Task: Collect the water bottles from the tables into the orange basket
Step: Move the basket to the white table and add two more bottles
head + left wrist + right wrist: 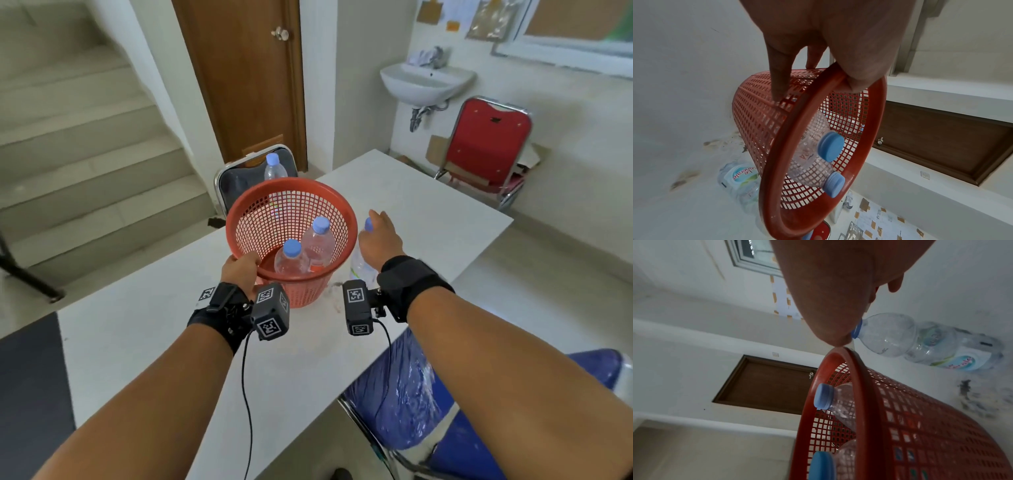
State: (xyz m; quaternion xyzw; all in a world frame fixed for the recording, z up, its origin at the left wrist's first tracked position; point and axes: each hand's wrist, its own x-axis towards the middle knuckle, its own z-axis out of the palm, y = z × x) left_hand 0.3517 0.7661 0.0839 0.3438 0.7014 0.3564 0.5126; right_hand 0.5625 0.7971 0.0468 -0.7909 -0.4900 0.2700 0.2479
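Fingers [779,76] of our left hand [239,270] curl over the near rim of the orange basket [291,192], thumb inside, fingertips pressed on the mesh outside. Our right hand [378,240] reaches over the bottle [359,265] standing on the white table [428,205], just beside the basket at its 3 o'clock; its fingers look loosely spread around the blue cap, but we cannot tell whether they have closed on it, since the palm hides the cap in the wrist view.

We judge this bottle light and near empty: clear, thin plastic that would dent under a squeeze and could slip on the smooth label. The neck below the cap, or the narrow waist, seems the surest hold.

Two bottles [308,253] already stand in the basket. Another bottle [274,168] shows at 12 o'clock beyond the basket, seemingly on a dark chair [233,185]; its lower half is hidden by the rim. Water levels are hard to make out through the mesh.
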